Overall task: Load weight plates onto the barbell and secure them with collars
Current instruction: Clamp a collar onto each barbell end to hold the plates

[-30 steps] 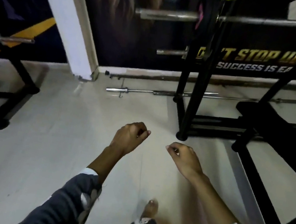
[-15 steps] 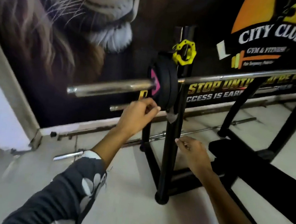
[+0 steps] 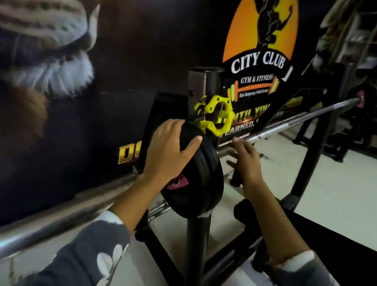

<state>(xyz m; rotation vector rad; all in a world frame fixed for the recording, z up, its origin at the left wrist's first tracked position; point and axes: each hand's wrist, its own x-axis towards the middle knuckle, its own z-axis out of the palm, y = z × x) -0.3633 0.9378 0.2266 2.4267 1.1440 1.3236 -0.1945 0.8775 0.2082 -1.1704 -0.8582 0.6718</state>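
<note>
A steel barbell (image 3: 27, 232) rests across a black rack, its near sleeve running toward the lower left. Black weight plates (image 3: 203, 182) with a pink mark sit on that sleeve against the rack upright (image 3: 194, 250). My left hand (image 3: 168, 154) lies flat over the top outer face of the plates, thumb along the rim. My right hand (image 3: 244, 163) hovers with fingers spread just behind the plates, near the bar shaft (image 3: 291, 123). A yellow collar (image 3: 216, 116) hangs on the rack post just above the plates. At the bar's far end is another dark plate (image 3: 368, 97).
A dark mural wall (image 3: 49, 46) with a gym logo runs close behind the bar. A black bench (image 3: 330, 239) sits under the bar at right. The rack's base bars (image 3: 164, 257) cross the pale floor near my feet. Shelving with equipment stands at the far right.
I have come closer to the rack. My left hand rose from below the sleeve onto the plates. My right hand lifted from beside the upright to the bar behind the plates.
</note>
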